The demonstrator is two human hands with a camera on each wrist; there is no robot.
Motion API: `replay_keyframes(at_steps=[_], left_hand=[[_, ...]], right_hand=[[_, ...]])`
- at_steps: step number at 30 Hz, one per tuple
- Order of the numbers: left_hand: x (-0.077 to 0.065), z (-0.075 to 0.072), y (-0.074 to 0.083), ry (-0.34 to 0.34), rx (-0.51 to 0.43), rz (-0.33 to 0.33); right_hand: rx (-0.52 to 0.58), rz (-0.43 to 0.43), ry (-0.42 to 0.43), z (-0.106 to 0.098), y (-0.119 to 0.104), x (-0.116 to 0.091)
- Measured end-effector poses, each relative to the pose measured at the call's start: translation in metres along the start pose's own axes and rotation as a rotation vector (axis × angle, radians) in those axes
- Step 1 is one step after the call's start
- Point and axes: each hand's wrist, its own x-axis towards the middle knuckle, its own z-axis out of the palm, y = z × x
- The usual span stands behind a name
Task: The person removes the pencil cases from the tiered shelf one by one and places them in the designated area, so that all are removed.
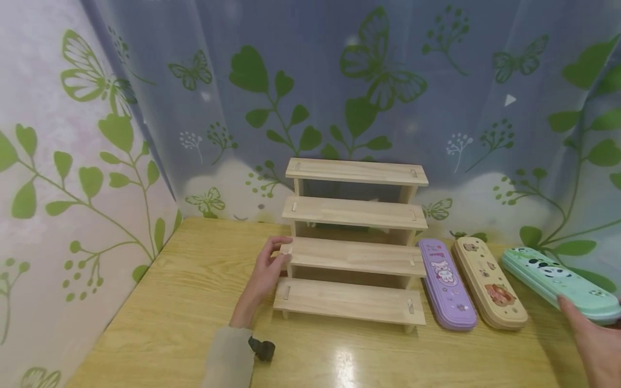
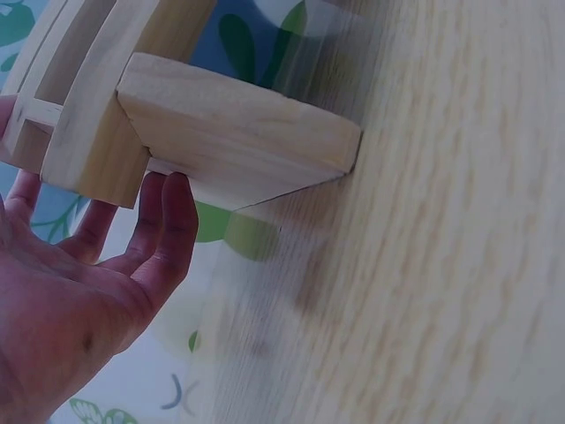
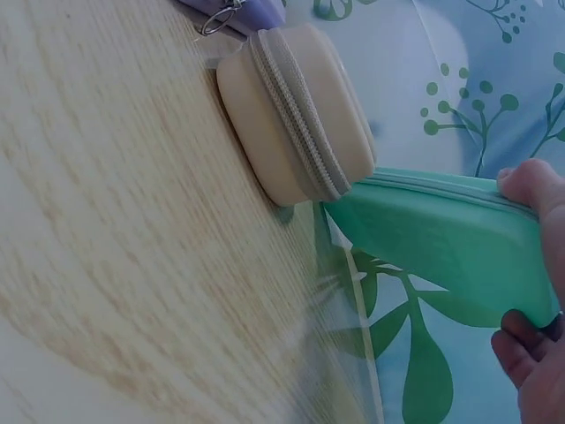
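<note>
A stepped wooden display rack [image 1: 349,256] stands upright on the table, its narrow shelves rising toward the back. At its left end my left hand [image 1: 269,267] holds one of the middle shelves, thumb on top. In the left wrist view, the fingers of my left hand [image 2: 97,274] reach beneath the shelf edge, beside an upright [image 2: 238,124]. On the far right my right hand [image 1: 594,342] grips the near end of a mint-green pencil case [image 1: 558,280] with a panda print. The right wrist view has this green case [image 3: 441,230] between thumb and fingers, partly behind a cream case.
Right of the rack lie a purple pencil case [image 1: 445,283] and a cream pencil case [image 1: 490,283], side by side. The cream case [image 3: 296,110] shows its zipper in the right wrist view. A printed curtain [image 1: 315,81] hangs behind the wooden table [image 1: 160,318].
</note>
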Motion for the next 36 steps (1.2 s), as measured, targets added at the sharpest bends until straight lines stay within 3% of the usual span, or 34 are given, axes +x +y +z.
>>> replay_keyframes(at_steps=[4,12,18,21,28,36], left_hand=[[-0.001,0.000,0.001,0.002,-0.003,0.008],[-0.002,0.000,-0.003,0.004,0.000,0.004],[-0.002,0.000,-0.003,0.002,0.003,0.010],[-0.003,0.000,-0.003,0.004,0.004,0.010],[-0.002,0.000,-0.002,0.004,0.007,0.011],[-0.001,0.001,-0.001,0.000,0.006,0.016]], right_hand=[[-0.016,0.061,-0.011,0.002,0.003,0.003],[-0.049,-0.009,-0.005,-0.006,0.004,-0.008],[-0.125,0.002,-0.097,-0.011,0.006,-0.011],[-0.109,-0.031,-0.139,-0.012,0.010,-0.009],[-0.160,0.003,-0.326,-0.009,0.012,-0.004],[-0.288,0.016,-0.362,-0.006,0.009,-0.005]])
